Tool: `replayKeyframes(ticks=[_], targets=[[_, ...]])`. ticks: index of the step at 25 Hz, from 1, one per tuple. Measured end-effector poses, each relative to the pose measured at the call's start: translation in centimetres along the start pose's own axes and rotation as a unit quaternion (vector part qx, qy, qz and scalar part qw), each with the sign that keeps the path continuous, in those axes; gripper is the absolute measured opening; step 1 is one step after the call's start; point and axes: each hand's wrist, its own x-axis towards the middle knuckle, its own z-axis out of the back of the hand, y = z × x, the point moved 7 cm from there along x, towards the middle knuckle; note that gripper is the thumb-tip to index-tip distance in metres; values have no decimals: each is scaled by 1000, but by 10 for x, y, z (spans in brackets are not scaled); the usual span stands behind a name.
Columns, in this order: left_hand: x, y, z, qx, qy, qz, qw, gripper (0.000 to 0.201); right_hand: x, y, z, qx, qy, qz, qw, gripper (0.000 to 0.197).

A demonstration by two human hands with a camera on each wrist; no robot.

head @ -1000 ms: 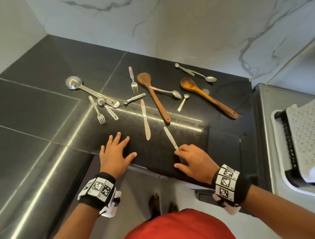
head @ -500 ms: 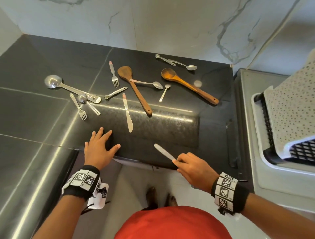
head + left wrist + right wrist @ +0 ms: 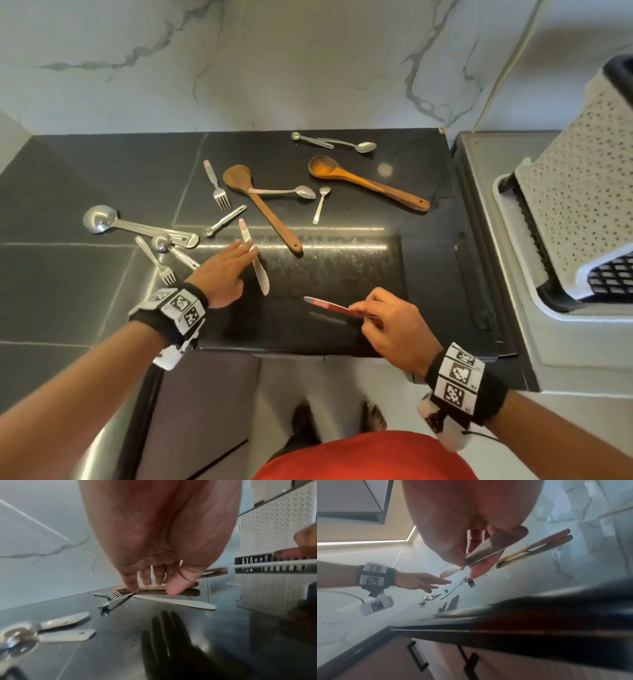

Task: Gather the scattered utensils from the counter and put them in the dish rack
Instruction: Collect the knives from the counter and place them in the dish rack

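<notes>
black counter (image 3: 342, 274), brown wooden spoon (image 3: 370, 181), white speckled dish rack (image 3: 582, 192)

white marble wall (image 3: 274, 61) with grey veins rises behind a glossy black tiled table (image 3: 68, 284). pale floor (image 3: 308, 383) lies below it, and cabinet doors with dark handles (image 3: 418, 657) sit underneath.

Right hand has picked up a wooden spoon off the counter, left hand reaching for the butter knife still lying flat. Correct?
Not quite. The right hand pinches a butter knife, not a wooden spoon; the head view shows both wooden spoons lying on the counter. The left hand does reach for the other butter knife lying flat.
</notes>
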Motion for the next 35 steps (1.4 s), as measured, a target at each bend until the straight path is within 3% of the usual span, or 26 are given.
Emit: replayKeyframes(ticks=[3,6,13,19,24,27,29,31,33,35], targets=[[13,16,-7,128,67,-23,989,78,12,7,-8,0,-22,-27,999,29],[-8,11,-20,186,38,-48,981,73,16,7,-17,4,-48,-50,998,28],[-91,-48,-77,121,-112,-67,984,74,19,19,-38,24,-81,-66,994,28],[-89,-50,-81,87,-146,-88,981,67,21,27,-33,17,-93,-64,993,28],[-103,-54,-89,94,-251,-160,950,31,13,21,-27,19,-103,-73,992,26],[-105,-56,-92,82,-247,-181,948,36,10,16,-24,36,-109,-82,990,26],[-105,-56,-90,40,-233,-163,958,42,11,13,-21,67,-118,-90,987,24],[-105,-47,-77,-66,-250,-105,960,31,11,12,-18,100,-123,-108,981,24],[-108,-31,-65,-206,-277,1,939,17,13,7,-13,148,-93,-140,975,27],[-113,-19,-59,-328,-293,86,894,11,14,5,-9,179,-19,-149,972,31]])
